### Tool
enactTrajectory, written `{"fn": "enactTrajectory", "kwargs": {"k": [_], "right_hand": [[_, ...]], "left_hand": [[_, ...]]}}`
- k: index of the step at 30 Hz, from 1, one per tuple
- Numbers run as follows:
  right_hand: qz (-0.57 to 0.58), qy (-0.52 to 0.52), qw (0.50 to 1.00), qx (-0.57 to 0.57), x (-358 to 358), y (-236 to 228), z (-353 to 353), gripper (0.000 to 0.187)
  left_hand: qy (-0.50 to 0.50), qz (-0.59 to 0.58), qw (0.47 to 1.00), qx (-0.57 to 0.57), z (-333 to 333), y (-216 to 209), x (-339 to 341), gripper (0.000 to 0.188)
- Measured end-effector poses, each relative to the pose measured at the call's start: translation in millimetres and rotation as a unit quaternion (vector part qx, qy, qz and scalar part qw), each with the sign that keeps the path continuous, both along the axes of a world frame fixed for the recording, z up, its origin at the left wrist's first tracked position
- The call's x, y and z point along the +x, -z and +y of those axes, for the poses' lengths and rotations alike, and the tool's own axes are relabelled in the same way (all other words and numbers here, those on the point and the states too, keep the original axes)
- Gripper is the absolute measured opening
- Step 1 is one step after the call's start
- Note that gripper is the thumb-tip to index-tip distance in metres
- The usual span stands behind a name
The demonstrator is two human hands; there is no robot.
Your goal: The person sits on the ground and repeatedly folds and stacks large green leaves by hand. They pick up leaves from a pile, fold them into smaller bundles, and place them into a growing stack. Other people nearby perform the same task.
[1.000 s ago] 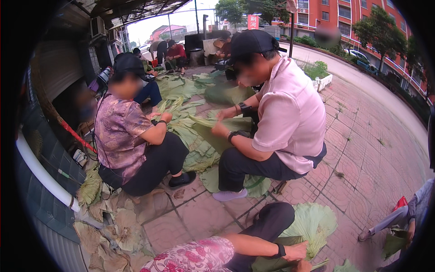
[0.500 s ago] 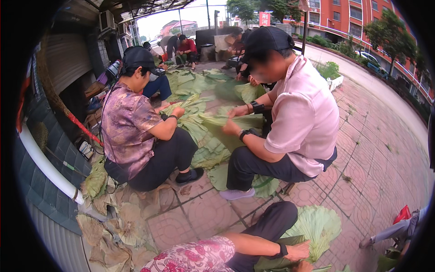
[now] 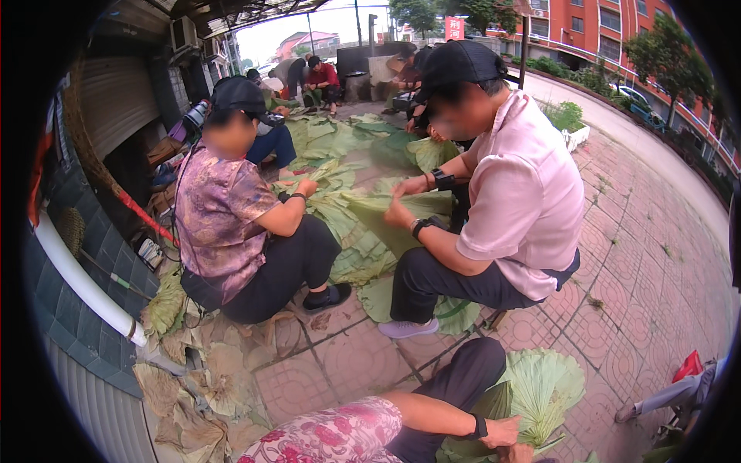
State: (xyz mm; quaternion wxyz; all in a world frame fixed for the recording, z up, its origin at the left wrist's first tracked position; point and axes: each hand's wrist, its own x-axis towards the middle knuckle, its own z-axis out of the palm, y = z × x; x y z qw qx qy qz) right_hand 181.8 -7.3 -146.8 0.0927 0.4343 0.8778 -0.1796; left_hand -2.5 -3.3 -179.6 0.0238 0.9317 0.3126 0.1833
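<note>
My left arm, in a floral sleeve with a dark wristband, reaches across my black-trousered knee from the lower edge. My left hand point(image 3: 503, 432) grips the edge of a folded green lotus leaf point(image 3: 544, 386) lying on the paving beside my knee. My right hand is not visible. In front of me two people sit low and face each other. The person in the pink shirt point(image 3: 525, 201) holds a folded leaf point(image 3: 401, 208) with both hands. The person in the purple patterned top point(image 3: 220, 216) reaches into the leaf pile point(image 3: 347, 224) between them.
Green leaves cover the brick paving point(image 3: 641, 285) toward more seated people at the back point(image 3: 320, 77). Dried brown leaves point(image 3: 201, 378) lie along the tiled wall and white pipe point(image 3: 85, 285) on the left. A red object point(image 3: 689, 365) and a metal leg are at right.
The view has swung left and drawn closer to the two seated people. The person in pink keeps working the folded leaf. My left hand stays on the leaf by my knee.
</note>
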Motion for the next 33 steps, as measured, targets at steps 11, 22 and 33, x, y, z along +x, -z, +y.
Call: {"fn": "enactTrajectory", "kwargs": {"k": [11, 22, 33], "right_hand": [[-0.005, -0.004, 1.000, -0.001, -7.1, 0.1, 4.1, 0.034], [-0.012, -0.008, 1.000, -0.005, -14.5, 4.6, -2.0, 0.034], [-0.017, -0.005, 1.000, -0.003, -6.5, 4.7, 2.2, 0.033]], "left_hand": [[-0.032, 0.019, 0.998, -0.047, 20.8, 4.2, -17.5, 0.013], [-0.008, -0.086, 0.994, -0.067, 13.0, 17.5, -3.1, 0.015], [-0.037, -0.067, 0.989, -0.128, 25.9, -1.1, -18.9, 0.023]]}}
